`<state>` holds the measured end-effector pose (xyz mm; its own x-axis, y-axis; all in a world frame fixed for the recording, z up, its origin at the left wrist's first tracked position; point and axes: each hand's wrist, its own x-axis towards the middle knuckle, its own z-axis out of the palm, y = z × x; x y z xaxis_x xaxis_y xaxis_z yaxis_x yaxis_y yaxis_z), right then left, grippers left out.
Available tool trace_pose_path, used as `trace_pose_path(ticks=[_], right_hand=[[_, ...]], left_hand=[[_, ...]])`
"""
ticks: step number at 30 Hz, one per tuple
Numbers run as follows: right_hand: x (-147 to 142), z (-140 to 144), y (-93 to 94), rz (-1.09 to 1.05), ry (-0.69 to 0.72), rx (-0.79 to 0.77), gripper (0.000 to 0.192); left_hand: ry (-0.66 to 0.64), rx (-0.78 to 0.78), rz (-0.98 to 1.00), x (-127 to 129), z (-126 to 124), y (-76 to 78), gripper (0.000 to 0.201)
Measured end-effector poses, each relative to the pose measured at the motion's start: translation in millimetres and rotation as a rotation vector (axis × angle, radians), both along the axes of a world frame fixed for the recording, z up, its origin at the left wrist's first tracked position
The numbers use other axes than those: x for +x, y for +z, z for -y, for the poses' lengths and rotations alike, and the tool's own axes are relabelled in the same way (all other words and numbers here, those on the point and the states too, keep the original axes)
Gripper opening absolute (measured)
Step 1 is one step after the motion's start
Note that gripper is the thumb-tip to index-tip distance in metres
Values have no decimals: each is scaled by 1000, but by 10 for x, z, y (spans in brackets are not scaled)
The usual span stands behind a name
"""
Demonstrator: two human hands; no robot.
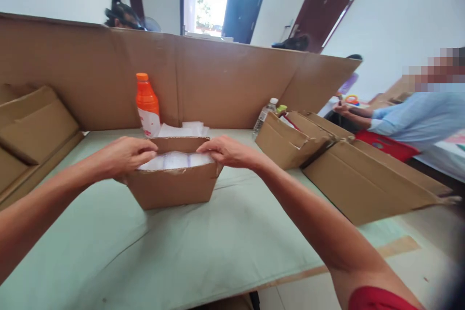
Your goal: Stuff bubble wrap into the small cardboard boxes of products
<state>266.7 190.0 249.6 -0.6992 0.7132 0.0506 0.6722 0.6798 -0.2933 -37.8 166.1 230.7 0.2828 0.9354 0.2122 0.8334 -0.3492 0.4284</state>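
Observation:
A small open cardboard box (pixel 174 188) stands on the green-covered table in front of me. Inside it lie clear plastic bags (pixel 178 160) with faint bluish lines, filling it close to the rim. My left hand (pixel 127 156) is closed over the box's left end, its fingers curled in above the bags. At the opposite end my right hand (pixel 227 151) grips the rim in the same way, fingertips bent inward. Whether the fingertips also touch the bags I cannot tell. Just behind the box lie white sheets or bags (pixel 183 129).
An orange bottle (pixel 147 106) stands behind the box. To the right are a clear bottle (pixel 266 117) and open cardboard boxes (pixel 366 174); more cardboard (pixel 39 126) is at left. A cardboard partition (pixel 225 82) closes off the back. A person in light blue (pixel 421 116) sits at right.

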Motion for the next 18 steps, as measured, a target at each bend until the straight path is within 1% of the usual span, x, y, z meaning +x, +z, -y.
trace_pose_path(ticks=[2,3,4,5,6,7,9,10,11,12,13,15,16,18], right_hand=[[263,246,-192,-261,-171,201,30],[391,378,-322,-375,-267,268,27],[505,499,-470,-454,-353,285,25],[594,598,-633,-502,-416,250,24],[646,670,-803,-529,-452,187,25],[654,713,-968,-543,-468,110,32],[531,726,-1241,-545,-459,-42,53],[413,706,-1332,-543,-446,-90,59],[277,674,-1387,-545,-436,-115,61],[139,637,-1411,-550,-428,-120,59],[16,600,-1410,-557,-423,-109,56],[-128,552,-1372,-572,-436,-70,51],[-133,553,-1355,-573,-453,-59,49],[1,628,-1353,-568,-528,-47,44]], left_hand=[[95,246,111,-153,262,-114,39],[175,316,160,-225,408,-193,39],[249,346,212,-283,549,-293,38],[319,325,269,-323,672,-416,38],[369,263,329,-344,770,-559,41],[394,185,396,-349,837,-716,49],[412,-11,551,-324,874,-1030,66],[402,-63,625,-301,851,-1161,71],[388,-99,689,-272,807,-1262,71],[375,-108,740,-238,750,-1329,68],[363,-104,779,-198,685,-1361,64],[355,-85,834,-96,560,-1351,57],[347,-78,855,-29,509,-1327,55],[285,-100,889,149,445,-1284,53]])
